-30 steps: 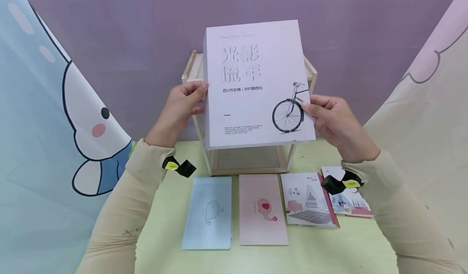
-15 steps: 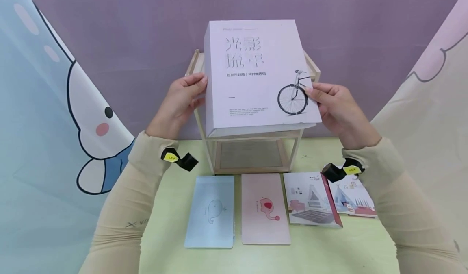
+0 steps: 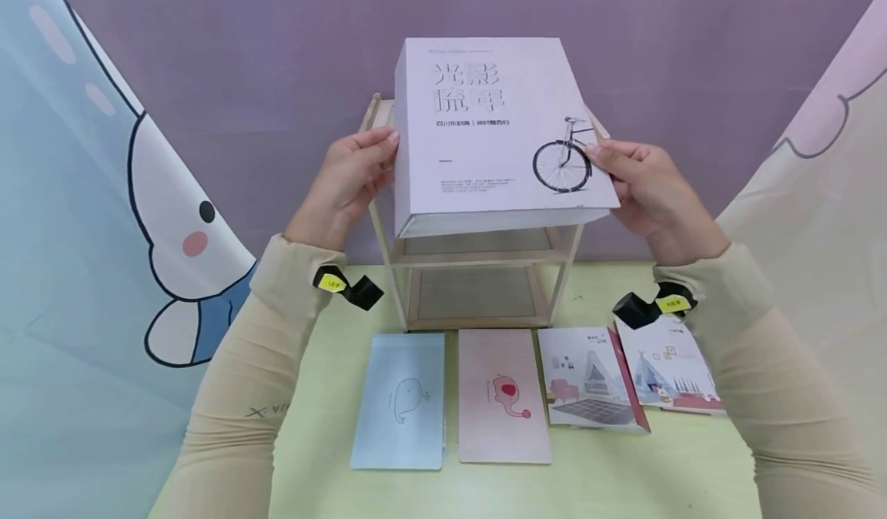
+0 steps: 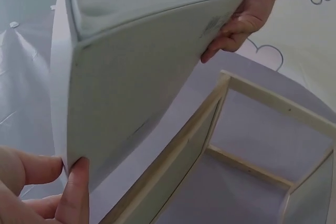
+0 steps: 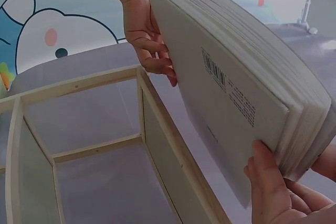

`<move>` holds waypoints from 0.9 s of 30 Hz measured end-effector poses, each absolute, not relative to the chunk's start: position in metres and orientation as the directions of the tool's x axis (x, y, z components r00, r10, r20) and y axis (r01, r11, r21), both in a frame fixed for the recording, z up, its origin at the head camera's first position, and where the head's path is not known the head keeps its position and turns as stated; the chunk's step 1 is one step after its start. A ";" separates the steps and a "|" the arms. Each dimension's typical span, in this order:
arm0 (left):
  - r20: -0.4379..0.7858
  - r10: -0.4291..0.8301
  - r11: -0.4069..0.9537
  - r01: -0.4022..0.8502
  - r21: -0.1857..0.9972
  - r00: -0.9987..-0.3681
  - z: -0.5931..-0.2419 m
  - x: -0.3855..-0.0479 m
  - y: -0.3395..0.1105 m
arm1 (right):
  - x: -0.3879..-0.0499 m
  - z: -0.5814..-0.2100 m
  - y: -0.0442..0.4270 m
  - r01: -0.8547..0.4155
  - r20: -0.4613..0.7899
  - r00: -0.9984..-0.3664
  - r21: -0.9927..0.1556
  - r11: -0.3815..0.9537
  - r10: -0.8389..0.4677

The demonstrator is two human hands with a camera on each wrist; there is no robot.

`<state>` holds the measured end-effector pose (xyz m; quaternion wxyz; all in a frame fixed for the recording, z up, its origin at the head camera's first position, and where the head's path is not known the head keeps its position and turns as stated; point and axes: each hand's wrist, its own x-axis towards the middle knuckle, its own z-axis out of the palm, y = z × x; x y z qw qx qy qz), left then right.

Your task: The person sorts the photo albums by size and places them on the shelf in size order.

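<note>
A thick white photo album (image 3: 485,142) with a bicycle printed on its cover is held up by both hands, its front edge tilted down. My left hand (image 3: 353,180) grips its spine side between thumb and fingers. On the opposite edge my right hand (image 3: 654,195) pinches, thumb on the cover and fingers underneath. Seen in the right wrist view, the album's back (image 5: 210,77) carries a barcode. Under it stands a wooden shelf rack (image 3: 485,257), whose top tier is mostly hidden by the album. The left wrist view shows a gap between album and rack (image 4: 226,82).
Before the rack lie a blue notebook (image 3: 398,403) with a whale, a pink notebook (image 3: 503,396) with an elephant, and two illustrated books, one (image 3: 589,380) in full view, the other (image 3: 668,369) partly behind the right sleeve. A purple cloth (image 3: 277,57) hangs behind.
Both hands have raised the album a little and tipped it flatter, so its front edge is higher in view and more of the rack's middle tier shows.
</note>
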<state>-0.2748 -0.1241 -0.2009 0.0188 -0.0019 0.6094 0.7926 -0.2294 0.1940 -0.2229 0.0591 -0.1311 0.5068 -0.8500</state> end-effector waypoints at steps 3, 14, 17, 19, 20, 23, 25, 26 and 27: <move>-0.007 0.022 -0.268 -0.013 0.963 -1.000 -0.200 -0.277 -0.122 | -0.230 -0.220 0.195 -0.021 0.149 -0.962 -0.876 -0.482 -0.229; -0.014 -0.049 -0.299 0.001 0.954 -0.999 -0.195 -0.281 -0.112 | -0.240 -0.209 0.198 -0.007 0.087 -0.981 -0.910 -0.413 -0.176; -0.014 -0.056 -0.282 0.002 0.959 -0.998 -0.194 -0.282 -0.110 | -0.245 -0.207 0.197 0.007 0.066 -0.984 -0.911 -0.413 -0.164; -0.020 -0.053 -0.266 -0.006 0.964 -0.998 -0.192 -0.283 -0.109 | -0.248 -0.206 0.197 0.019 0.051 -0.986 -0.911 -0.412 -0.157; -0.026 -0.053 -0.258 -0.011 0.966 -0.998 -0.191 -0.283 -0.108 | -0.249 -0.205 0.196 0.022 0.046 -0.987 -0.913 -0.408 -0.156; -0.027 -0.046 -0.249 -0.015 0.968 -0.999 -0.187 -0.283 -0.109 | -0.252 -0.203 0.195 0.033 0.031 -0.988 -0.917 -0.397 -0.154; -0.034 -0.046 -0.262 -0.021 0.965 -0.998 -0.185 -0.284 -0.110 | -0.254 -0.201 0.193 0.038 0.026 -0.988 -0.917 -0.397 -0.154; -0.035 -0.046 -0.265 -0.021 0.964 -0.998 -0.184 -0.285 -0.110 | -0.254 -0.200 0.193 0.041 0.023 -0.988 -0.917 -0.397 -0.155; -0.037 -0.047 -0.267 -0.023 0.963 -0.998 -0.183 -0.285 -0.110 | -0.254 -0.199 0.192 0.046 0.017 -0.988 -0.917 -0.395 -0.155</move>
